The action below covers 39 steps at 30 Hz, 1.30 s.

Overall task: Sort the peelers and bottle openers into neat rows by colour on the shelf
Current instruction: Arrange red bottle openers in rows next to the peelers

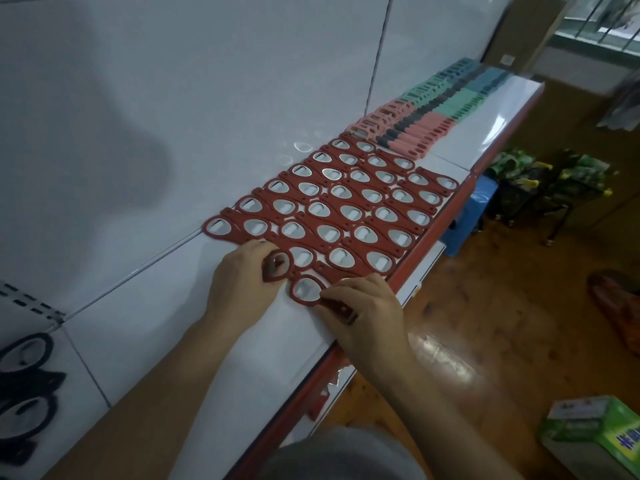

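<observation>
Several red bottle openers (pixel 349 206) with oval steel heads lie in neat diagonal rows on the white shelf (pixel 173 306). My left hand (pixel 242 278) grips one red opener (pixel 277 266) at the near end of the block, its head tilted up. My right hand (pixel 367 313) pinches the handle of another red opener (pixel 306 289) lying flat just in front of it. Beyond the red block lie rows of pink peelers (pixel 412 131), then green peelers (pixel 446 98) and blue ones (pixel 485 81).
Black openers (pixel 24 375) lie at the near left of the shelf. The shelf's red front edge (pixel 443 220) runs along the right. Below are a blue stool (pixel 467 216), bags on the wooden floor and a green box (pixel 595 431).
</observation>
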Available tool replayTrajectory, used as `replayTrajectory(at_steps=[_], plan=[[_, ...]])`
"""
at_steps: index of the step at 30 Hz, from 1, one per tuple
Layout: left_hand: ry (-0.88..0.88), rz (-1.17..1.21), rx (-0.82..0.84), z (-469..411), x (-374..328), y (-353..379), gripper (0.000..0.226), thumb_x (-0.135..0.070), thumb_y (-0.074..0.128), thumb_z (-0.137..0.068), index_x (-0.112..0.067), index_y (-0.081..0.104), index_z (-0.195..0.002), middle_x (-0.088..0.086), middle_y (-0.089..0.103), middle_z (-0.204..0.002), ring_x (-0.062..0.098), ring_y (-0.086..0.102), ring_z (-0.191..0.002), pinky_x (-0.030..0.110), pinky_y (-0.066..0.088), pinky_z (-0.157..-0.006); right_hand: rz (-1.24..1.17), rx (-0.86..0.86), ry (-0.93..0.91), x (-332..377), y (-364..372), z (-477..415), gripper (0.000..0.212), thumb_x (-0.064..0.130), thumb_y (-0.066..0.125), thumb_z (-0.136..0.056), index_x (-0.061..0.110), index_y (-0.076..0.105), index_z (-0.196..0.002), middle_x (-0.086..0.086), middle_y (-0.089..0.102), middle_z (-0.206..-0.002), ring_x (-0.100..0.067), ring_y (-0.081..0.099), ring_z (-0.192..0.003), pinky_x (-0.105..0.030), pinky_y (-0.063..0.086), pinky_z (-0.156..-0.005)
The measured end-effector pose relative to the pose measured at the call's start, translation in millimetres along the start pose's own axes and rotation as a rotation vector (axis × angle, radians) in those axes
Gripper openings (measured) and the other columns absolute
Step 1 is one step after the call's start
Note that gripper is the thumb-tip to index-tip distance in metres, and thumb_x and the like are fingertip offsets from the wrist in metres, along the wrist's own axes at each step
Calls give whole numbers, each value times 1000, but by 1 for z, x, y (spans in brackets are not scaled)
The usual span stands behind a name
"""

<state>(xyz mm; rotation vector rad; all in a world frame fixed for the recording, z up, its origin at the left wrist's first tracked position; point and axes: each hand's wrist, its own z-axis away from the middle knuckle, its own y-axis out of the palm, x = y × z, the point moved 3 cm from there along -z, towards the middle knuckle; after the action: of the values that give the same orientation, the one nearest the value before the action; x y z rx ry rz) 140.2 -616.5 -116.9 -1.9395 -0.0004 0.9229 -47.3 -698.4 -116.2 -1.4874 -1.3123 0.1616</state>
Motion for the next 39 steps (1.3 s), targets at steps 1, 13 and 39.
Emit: replayTrajectory(at_steps=[1,13,39], plan=[[4,8,2,0,0,0,30,-24,80,-86,-11,72,-111,4,73,-105,24,68,-97,43,60,-87,5,11,2,-1,0,1,27,44,68,-90,26,79,-107,10,74,-101,-9,57,-91,-27,54,-78],[0,3,14,3,-1,-1,23,-26,78,-89,-14,71,-107,4,75,-101,25,69,-95,45,60,-86,-6,71,75,1,-6,-1,15,22,77,-88,20,80,-103,3,70,-96,-14,60,-89,-32,58,-79],[-155,569,65,38,-32,-30,30,-10,44,-98,-10,61,-123,-11,60,-74,-3,59,-71,9,43,-65,-325,-15,56,15,-23,-17,9,20,66,-97,20,71,-105,11,67,-94,-7,60,-82,-21,52,-70]])
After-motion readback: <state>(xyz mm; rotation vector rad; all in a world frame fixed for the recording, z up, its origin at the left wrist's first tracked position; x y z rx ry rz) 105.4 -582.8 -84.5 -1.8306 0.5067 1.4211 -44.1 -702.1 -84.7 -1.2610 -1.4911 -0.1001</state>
